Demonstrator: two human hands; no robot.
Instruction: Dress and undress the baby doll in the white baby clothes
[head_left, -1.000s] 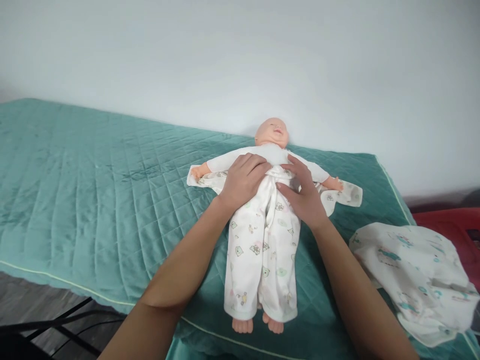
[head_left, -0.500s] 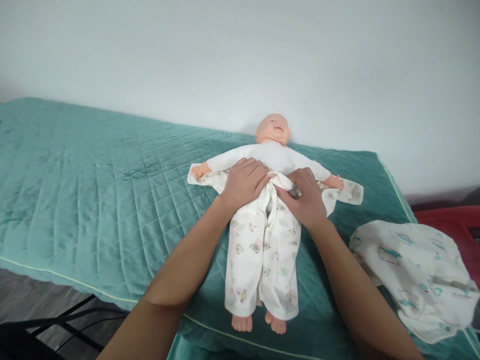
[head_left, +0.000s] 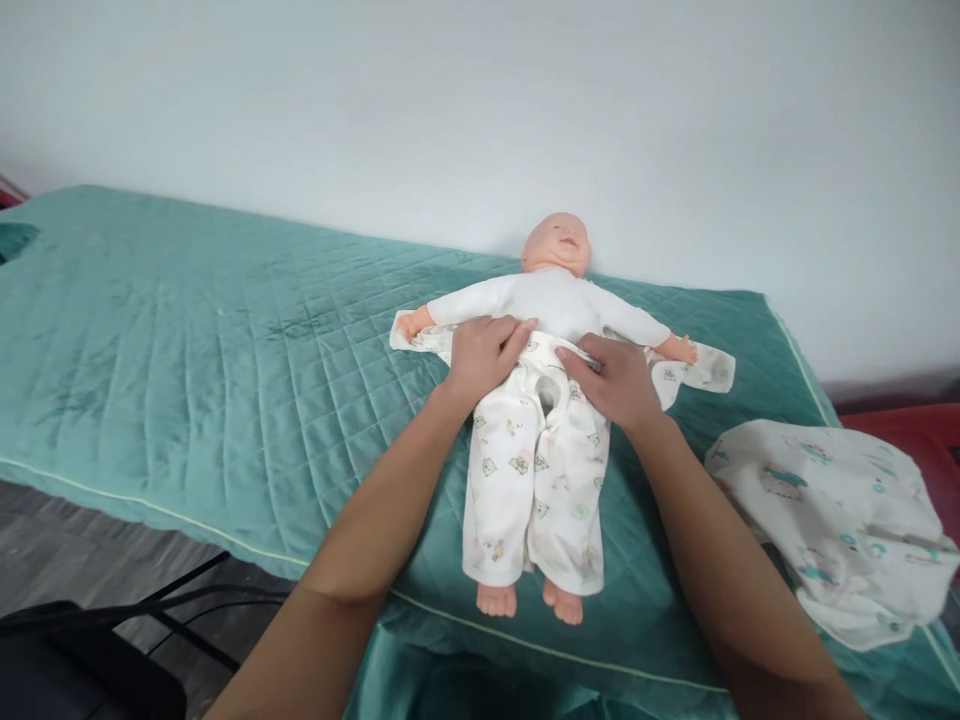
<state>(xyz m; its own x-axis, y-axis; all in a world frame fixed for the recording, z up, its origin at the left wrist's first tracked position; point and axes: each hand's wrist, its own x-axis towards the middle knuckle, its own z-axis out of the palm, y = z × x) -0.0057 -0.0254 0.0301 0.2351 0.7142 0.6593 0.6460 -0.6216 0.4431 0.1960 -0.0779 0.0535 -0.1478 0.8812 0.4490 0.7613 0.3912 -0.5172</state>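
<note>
A doll point(head_left: 551, 300) lies face up at centre frame on a green quilt point(head_left: 210, 340), dressed in printed trousers point(head_left: 536, 480). The left hand point(head_left: 480, 352) and right hand point(head_left: 611, 378) rest on either side of the trouser waist, fingers curled onto the waistband; a firm grip cannot be confirmed. A loose printed garment point(head_left: 825, 520) lies at lower right, apart from the doll.

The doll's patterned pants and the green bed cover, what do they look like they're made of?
The patterned pants look like thin, soft cotton knit, matte, creasing where the left hand and right hand press the waist. The green bed cover seems a quilted velvety fabric: stitched diamond lines and a slight sheen. The doll looks like smooth moulded plastic or vinyl.
</note>
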